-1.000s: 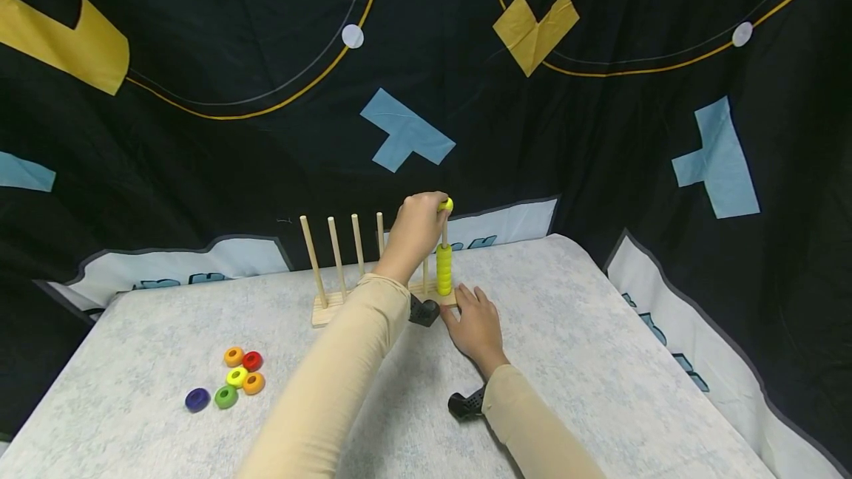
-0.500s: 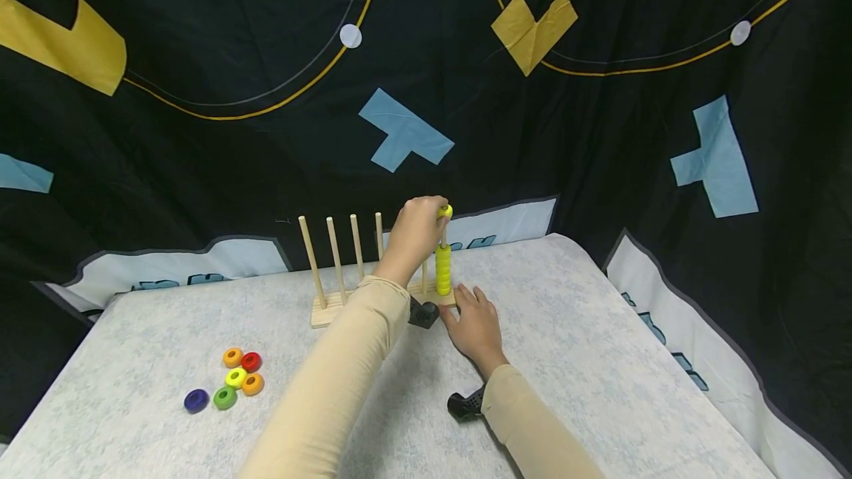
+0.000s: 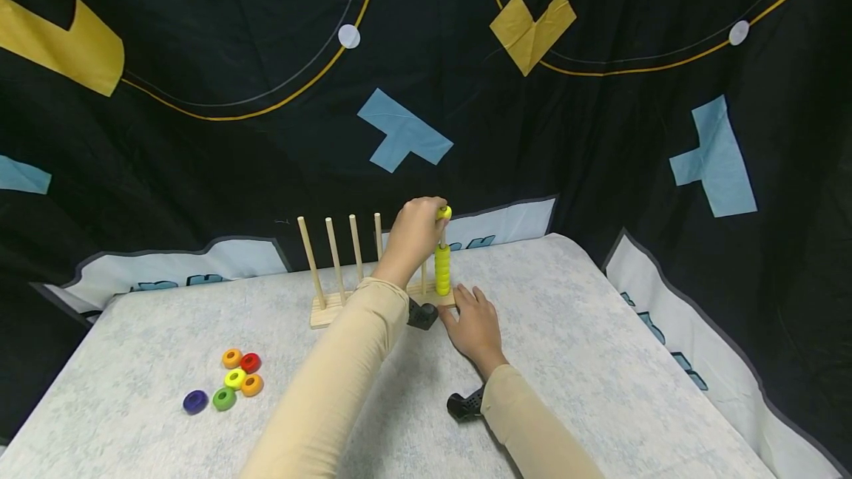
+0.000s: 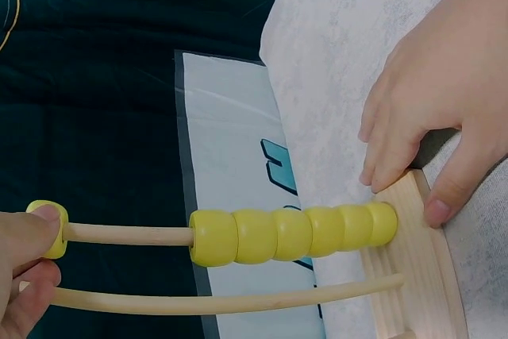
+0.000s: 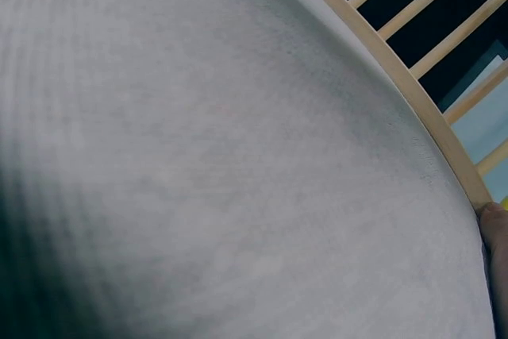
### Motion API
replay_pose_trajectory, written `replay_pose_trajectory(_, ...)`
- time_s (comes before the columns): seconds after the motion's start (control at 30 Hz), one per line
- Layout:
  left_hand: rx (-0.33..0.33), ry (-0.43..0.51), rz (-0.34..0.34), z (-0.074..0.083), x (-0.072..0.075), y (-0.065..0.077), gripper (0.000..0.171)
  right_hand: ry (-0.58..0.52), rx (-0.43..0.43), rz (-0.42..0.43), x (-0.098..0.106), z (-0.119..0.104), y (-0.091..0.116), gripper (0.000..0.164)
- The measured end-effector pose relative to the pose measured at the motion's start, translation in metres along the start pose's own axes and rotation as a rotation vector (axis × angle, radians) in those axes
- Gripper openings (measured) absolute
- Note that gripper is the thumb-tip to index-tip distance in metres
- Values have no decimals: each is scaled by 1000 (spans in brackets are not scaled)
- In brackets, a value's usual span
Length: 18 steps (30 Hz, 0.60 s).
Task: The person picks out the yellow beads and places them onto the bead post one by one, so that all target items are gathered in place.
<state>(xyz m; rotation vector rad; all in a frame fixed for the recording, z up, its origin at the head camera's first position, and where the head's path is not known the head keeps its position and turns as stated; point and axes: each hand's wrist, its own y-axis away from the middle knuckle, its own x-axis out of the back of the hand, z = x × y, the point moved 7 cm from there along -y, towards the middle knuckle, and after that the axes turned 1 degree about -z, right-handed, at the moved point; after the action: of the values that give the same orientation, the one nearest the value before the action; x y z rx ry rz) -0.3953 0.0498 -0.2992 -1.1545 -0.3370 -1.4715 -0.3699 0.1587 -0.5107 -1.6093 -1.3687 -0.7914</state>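
Note:
My left hand [image 3: 414,233] pinches a yellow bead [image 4: 60,228] between thumb and fingers at the top of the rightmost wooden peg [image 4: 131,234]. Lower on that peg sits a stack of several yellow beads [image 4: 292,234], with bare peg between it and the held bead. My right hand [image 3: 475,325] holds the right end of the peg stand's wooden base [image 4: 421,271], thumb at the front edge and fingertips at the end. In the right wrist view only part of that hand shows, beside the base. My left arm hides the middle of the stand in the head view.
Left on the table [image 3: 140,338] lie loose beads: two orange, one red [image 3: 250,362], one yellow [image 3: 234,378], one green [image 3: 224,398] and one purple [image 3: 195,401]. Bare pegs [image 3: 309,261] rise from the stand's left side. A dark curtain [image 3: 233,154] hangs behind the table.
My left hand has come down slightly, and the yellow bead has dropped a little at the top of the peg. My right hand keeps its place on the base.

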Motion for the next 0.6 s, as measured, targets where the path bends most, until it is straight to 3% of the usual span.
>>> replay_pose_trajectory(0.47, -79, 6, 44, 0, 3, 3, 36, -15, -21, -15, 1, -1, 2, 63)
replay_pose_trajectory(0.6, -131, -4, 100, 3, 9, 7, 36, -17, -21, -11, 2, -1, 1, 63)
